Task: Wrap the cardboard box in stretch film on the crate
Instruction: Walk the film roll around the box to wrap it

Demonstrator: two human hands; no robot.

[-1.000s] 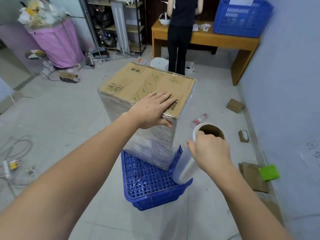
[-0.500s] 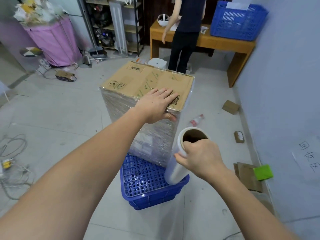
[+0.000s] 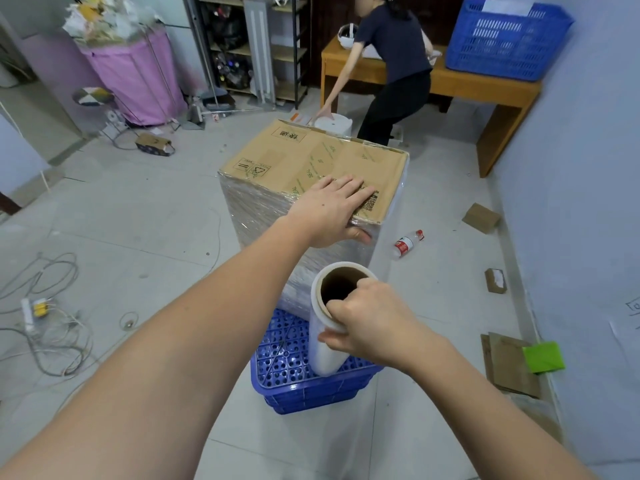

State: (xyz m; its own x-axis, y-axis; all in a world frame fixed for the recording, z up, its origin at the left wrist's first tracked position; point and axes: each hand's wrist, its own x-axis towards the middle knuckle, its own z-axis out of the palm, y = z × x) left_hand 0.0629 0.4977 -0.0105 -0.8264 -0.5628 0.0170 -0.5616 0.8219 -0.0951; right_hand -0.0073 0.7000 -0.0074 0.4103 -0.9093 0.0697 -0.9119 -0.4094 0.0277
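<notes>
The cardboard box (image 3: 313, 174) stands upright on the blue crate (image 3: 294, 375), which lies upside down on the tiled floor, and only the near part of the crate shows in front of the box. The sides of the box are already covered with several shiny layers of film, from the top edge down to the crate, but the top face is bare cardboard with its tape and printed marks. The left hand (image 3: 332, 211) lies flat on the near corner of the top, with fingers straight and spread, and the thumb goes down over the edge onto the wrapped side; it seems to keep the box steady. The right hand (image 3: 363, 320) holds the roll of stretch film (image 3: 327, 323) at its upper end: the fingers go into the open cardboard core and the thumb presses on the outside. The roll stands almost upright, just in front of the near right corner of the box, above the crate. A clear sheet of film appears to run from the roll to the right side of the box. By this view the wrapping of the sides is well advanced; what probably remains is some more turns, perhaps the top, and then to cut the film from the roll.
</notes>
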